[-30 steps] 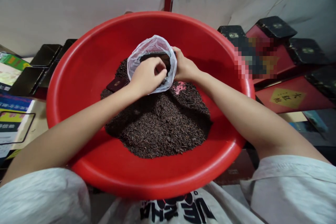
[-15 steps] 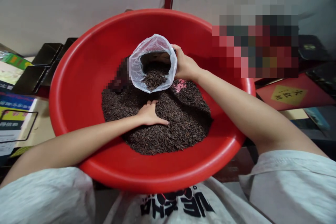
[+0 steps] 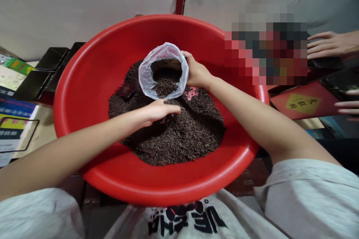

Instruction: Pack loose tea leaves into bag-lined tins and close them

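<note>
A big red plastic basin (image 3: pixel 84 82) holds a heap of dark loose tea leaves (image 3: pixel 179 138). My right hand (image 3: pixel 196 73) grips the right rim of a clear plastic bag (image 3: pixel 164 71), whose open mouth faces me with some leaves inside. Just below the bag's mouth, my left hand (image 3: pixel 158 111) is cupped over the heap, fingers closed around a scoop of leaves. A small dark packet (image 3: pixel 126 90) lies in the leaves to the left of the bag.
Black tins (image 3: pixel 42 78) and printed papers (image 3: pixel 14 119) lie at the left. Red boxes (image 3: pixel 303 102) are stacked at the right, where another person's hands (image 3: pixel 328 44) reach in. A white wall stands behind the basin.
My left hand left the bag's mouth, pressed flat into the heap, and now rises cupped with leaves toward the bag. Another person's hands have come in at the right.
</note>
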`<state>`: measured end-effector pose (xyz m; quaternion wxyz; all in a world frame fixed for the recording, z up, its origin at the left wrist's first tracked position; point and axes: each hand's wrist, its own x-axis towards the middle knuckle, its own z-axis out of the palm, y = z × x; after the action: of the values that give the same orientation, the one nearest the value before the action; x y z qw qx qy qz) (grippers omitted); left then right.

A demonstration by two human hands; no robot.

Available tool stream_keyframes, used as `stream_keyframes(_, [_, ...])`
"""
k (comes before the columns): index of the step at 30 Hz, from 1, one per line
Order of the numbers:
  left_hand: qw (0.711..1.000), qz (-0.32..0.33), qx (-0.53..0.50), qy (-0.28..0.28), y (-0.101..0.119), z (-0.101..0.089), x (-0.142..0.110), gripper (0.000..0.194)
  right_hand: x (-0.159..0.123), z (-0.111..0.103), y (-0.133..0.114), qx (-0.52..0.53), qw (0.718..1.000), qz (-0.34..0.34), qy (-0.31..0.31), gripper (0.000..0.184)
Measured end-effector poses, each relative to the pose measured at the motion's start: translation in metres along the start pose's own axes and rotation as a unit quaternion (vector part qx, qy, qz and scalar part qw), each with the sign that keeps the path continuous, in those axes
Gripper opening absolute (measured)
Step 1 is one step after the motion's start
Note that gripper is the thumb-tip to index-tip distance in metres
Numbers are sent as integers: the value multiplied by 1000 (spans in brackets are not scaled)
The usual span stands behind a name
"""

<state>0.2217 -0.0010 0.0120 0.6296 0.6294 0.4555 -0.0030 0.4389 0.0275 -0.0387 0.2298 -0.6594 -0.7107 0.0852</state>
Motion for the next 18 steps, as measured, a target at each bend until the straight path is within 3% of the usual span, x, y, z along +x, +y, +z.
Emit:
stream_keyframes(3, [997, 67, -31, 38, 29, -6, 5, 8, 0, 0, 0, 6, 1000, 1, -2, 100])
stream_keyframes(5, [985, 131, -26, 112, 41, -12, 21, 9, 0, -1, -1, 8, 1000, 0, -1, 100])
stream_keyframes(7, [960, 179, 32, 211, 46, -20, 42, 20, 0, -3, -3, 8, 1000, 6, -2, 100])
stream_keyframes(9, [933, 187, 134, 278, 49, -28, 61, 40, 0, -5, -4, 14, 1000, 23, -9, 101])
stream_keyframes(12, [918, 134, 273, 255, 51, -35, 74, 68, 0, -5, -3, 26, 999, 35, -16, 103])
stream_keyframes(14, [912, 119, 334, 208, 50, -34, 70, 69, 0, -3, -1, 26, 999, 24, -13, 103])
stream_keyframes(16, [884, 177, 390, 185, 45, -33, 58, 55, 1, -1, 0, 27, 1000, 7, -8, 103])
stream_keyframes(18, [830, 276, 454, 168, 36, -34, 42, 41, 0, 1, 0, 37, 999, 3, -5, 104])
